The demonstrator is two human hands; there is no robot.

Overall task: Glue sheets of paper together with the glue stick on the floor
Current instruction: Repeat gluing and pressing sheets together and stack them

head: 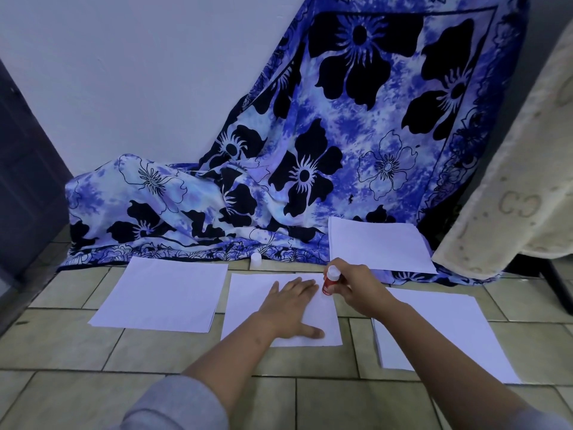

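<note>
A white sheet of paper lies on the tiled floor in front of me. My left hand presses flat on it with fingers spread. My right hand grips a red glue stick with a white end, held tilted over the sheet's far right corner. Its white cap stands on the floor just beyond the sheets. Another sheet lies to the left. A stack of paper lies to the right, under my right forearm. One more stack rests on the cloth behind.
A blue flowered cloth drapes from the wall down onto the floor behind the papers. A cream blanket hangs at the right. A dark door stands at the left. Tiled floor runs toward me.
</note>
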